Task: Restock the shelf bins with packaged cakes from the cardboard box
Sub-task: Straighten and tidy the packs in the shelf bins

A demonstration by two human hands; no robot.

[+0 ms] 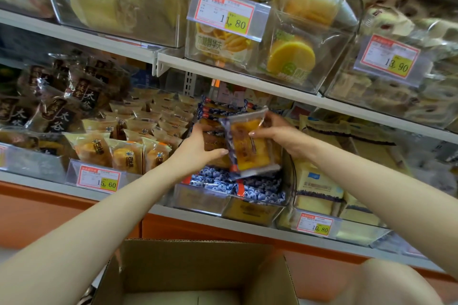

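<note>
A clear-wrapped yellow cake with a blueberry-print edge (252, 146) is held over the middle shelf bin (198, 197). My right hand (280, 135) pinches its upper right side. My left hand (198, 146) grips the stack of similar packs (213, 142) standing in that bin, thumb by the held pack's left edge. More blueberry-print packs (238, 184) lie at the bin's front. The open cardboard box (195, 272) stands below, in front of me; its inside is mostly out of view.
Left of the bin sit pale cake packs (124, 153) and dark-labelled packs (57, 111). To the right are tan and blue sliced-cake packs (319, 186). The upper shelf (247, 79) carries clear bins of round cakes with price tags. An orange base panel (49, 213) runs underneath.
</note>
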